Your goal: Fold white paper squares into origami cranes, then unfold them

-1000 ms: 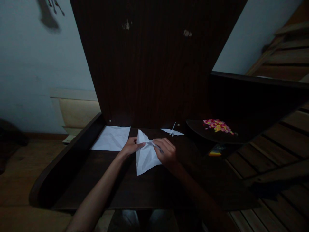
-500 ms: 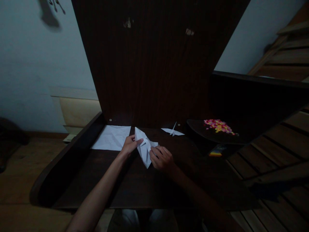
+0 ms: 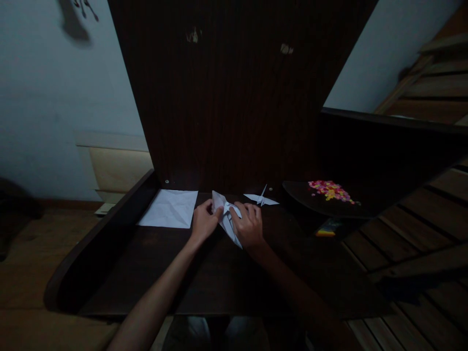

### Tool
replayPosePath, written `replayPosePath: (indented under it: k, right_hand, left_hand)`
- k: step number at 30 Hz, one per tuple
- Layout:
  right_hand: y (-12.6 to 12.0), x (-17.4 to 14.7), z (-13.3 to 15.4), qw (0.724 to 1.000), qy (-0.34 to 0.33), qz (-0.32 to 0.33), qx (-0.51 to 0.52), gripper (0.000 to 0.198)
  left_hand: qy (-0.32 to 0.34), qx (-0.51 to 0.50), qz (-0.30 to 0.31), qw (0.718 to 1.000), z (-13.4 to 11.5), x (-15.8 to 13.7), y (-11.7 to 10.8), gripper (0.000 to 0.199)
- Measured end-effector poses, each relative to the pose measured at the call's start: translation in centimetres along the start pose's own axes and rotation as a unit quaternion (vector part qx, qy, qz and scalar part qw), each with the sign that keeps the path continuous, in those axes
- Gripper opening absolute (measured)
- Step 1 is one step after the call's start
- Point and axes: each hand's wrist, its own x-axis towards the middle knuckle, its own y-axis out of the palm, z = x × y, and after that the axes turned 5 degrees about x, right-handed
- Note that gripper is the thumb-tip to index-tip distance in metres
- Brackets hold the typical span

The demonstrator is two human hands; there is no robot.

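A partly folded sheet of white origami paper (image 3: 228, 225) is held between my two hands over the dark desk (image 3: 204, 282). My left hand (image 3: 205, 220) pinches its left edge, thumb on top. My right hand (image 3: 248, 224) grips the right side, its fingers bent over the folds and covering part of them. Just behind and to the right stands a finished white paper crane (image 3: 262, 199) with its wings spread. To the left of my left hand lies a creased, flat white sheet of paper (image 3: 170, 208).
A corner shelf (image 3: 296, 192) at the right bears a pile of small pink, red and yellow pieces (image 3: 332, 190). Below it is a small object with a yellow band (image 3: 325, 233). A raised side panel (image 3: 98, 243) bounds the desk at left, a tall dark board (image 3: 234, 107) the back.
Both hands have shifted slightly to the right with the paper. My right hand has moved up over its right side, and the paper has turned and looks narrower.
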Motion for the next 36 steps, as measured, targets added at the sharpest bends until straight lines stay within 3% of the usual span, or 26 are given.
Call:
replayPosePath:
  k: [7, 11, 24, 28, 32, 36]
  right_hand:
    - [0.1, 0.0, -0.7, 0.99, -0.107, -0.086, 0.009, 0.021]
    - [-0.3, 0.0, -1.2, 0.988, -0.132, -0.07, 0.026, 0.021]
    - [-0.6, 0.8, -2.4, 0.998, -0.027, -0.033, 0.038, 0.019]
    - [-1.3, 1.5, -2.9, 0.996, 0.049, -0.006, 0.076, 0.019]
    - [-2.5, 2.9, -4.2, 0.969, 0.15, 0.046, 0.189, 0.02]
    - [-3.8, 4.4, -6.4, 0.92, 0.175, 0.115, 0.331, 0.018]
  left_hand:
    - [-0.015, -0.05, -0.007, 0.999, -0.3, 0.2, 0.1, 0.026]
    - [-0.036, -0.075, 0.005, 0.997, -0.3, 0.2, 0.1, 0.027]
    - [-0.022, -0.098, -0.009, 0.995, -0.3, 0.0, 0.1, 0.028]
    - [-0.034, -0.091, -0.009, 0.995, -0.4, 0.0, -0.2, 0.031]
    - [-0.03, -0.094, 0.039, 0.994, -0.5, 0.2, -1.0, 0.036]
    - [-0.01, -0.124, 0.09, 0.988, -0.6, 0.4, -2.2, 0.039]
